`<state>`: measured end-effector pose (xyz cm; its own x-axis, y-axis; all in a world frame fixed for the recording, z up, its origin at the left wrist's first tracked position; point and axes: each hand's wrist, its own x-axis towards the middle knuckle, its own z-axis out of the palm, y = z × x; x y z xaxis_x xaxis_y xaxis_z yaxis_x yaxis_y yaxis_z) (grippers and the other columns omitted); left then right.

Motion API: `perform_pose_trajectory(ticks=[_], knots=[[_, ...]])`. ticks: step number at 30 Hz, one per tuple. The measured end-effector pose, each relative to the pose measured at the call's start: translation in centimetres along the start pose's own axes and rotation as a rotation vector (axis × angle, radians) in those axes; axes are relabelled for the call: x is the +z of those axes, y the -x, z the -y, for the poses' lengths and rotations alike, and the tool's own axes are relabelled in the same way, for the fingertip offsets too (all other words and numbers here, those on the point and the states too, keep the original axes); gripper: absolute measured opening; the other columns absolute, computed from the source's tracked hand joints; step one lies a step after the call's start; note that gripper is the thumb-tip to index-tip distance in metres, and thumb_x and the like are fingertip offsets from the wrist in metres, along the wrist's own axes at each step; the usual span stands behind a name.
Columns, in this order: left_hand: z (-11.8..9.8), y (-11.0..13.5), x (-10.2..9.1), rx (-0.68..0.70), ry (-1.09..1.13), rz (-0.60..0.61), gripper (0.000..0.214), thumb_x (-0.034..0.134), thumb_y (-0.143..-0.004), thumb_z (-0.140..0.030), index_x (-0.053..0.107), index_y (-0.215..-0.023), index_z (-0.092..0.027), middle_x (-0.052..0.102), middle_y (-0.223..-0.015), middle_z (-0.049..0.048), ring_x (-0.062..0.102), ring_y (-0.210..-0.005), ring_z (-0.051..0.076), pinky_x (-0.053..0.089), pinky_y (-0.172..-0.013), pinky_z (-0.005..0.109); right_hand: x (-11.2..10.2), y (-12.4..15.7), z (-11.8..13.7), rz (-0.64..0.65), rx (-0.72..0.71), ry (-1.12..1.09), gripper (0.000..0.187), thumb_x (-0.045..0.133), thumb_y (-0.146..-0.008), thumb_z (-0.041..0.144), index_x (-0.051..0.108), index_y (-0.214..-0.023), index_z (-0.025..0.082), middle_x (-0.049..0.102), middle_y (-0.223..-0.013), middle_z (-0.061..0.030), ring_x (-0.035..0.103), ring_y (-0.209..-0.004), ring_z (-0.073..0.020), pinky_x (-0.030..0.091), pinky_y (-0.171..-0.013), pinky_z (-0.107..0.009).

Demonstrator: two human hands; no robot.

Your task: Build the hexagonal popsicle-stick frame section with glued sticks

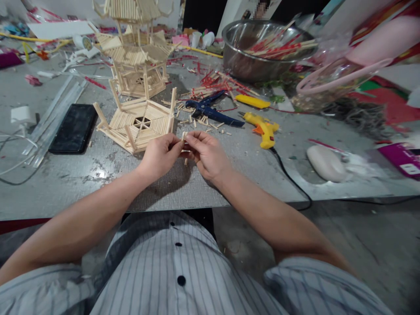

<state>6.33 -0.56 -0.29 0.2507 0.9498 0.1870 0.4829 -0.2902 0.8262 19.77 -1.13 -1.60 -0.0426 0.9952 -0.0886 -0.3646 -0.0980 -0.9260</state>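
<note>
My left hand (162, 154) and my right hand (208, 154) meet over the near part of the table, fingers closed in a pinch. Between the fingertips show short pale wooden sticks (184, 136), partly hidden by the fingers. Just beyond my left hand lies a hexagonal wooden-stick base (123, 124) with several upright posts at its corners. Behind it rises a tiered pagoda model (134, 54) of the same sticks. Blue cutting pliers (213, 111) rest among cut stick pieces (188, 114). A yellow glue gun (262, 129) lies to the right of my right hand.
A black phone (72, 129) and a white charger (22, 116) are at left. A steel bowl (239, 65) of red-wrapped chopsticks stands behind a yellow utility knife (252, 102). The glue gun's black cord (288, 177) hangs over the table's front edge near a white mouse (326, 162).
</note>
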Motion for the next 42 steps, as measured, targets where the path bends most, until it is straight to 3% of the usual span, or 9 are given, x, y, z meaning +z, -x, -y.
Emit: perform_pose_trajectory(ticks=[22,30,42], knots=[[-0.09,-0.09,-0.09,0.024,-0.029,0.004,0.023,0.051,-0.083,-0.028,0.05,-0.062,-0.019,0.051,-0.056,-0.0015,0.045,-0.055,0.01,0.033,-0.052,0.025,-0.09,-0.03,-0.03,0.003,0.001,0.014,0.027,0.074,-0.069,0.039,0.053,-0.073,0.022,0.056,-0.066,0.0057,0.058,-0.064,-0.0093,0.052,-0.064,-0.027],[0.06,-0.1,-0.1,-0.03,0.028,0.004,0.019,0.05,-0.083,-0.028,0.051,-0.066,-0.019,0.051,-0.055,-0.0023,0.049,-0.056,0.011,0.036,-0.052,0.023,-0.51,-0.12,-0.03,0.02,0.003,-0.017,0.03,0.073,-0.07,0.043,0.053,-0.075,0.022,0.06,-0.074,0.0033,0.064,-0.075,-0.0133,0.054,-0.069,-0.031],[-0.38,-0.15,-0.31,-0.038,0.094,0.075,0.021,0.048,-0.088,-0.025,0.053,-0.069,-0.019,0.048,-0.051,-0.0036,0.046,-0.049,0.01,0.034,-0.049,0.023,-0.49,-0.07,0.23,0.004,0.02,-0.032,0.027,0.073,-0.071,0.04,0.055,-0.075,0.021,0.062,-0.074,0.0034,0.065,-0.074,-0.0131,0.055,-0.069,-0.031]])
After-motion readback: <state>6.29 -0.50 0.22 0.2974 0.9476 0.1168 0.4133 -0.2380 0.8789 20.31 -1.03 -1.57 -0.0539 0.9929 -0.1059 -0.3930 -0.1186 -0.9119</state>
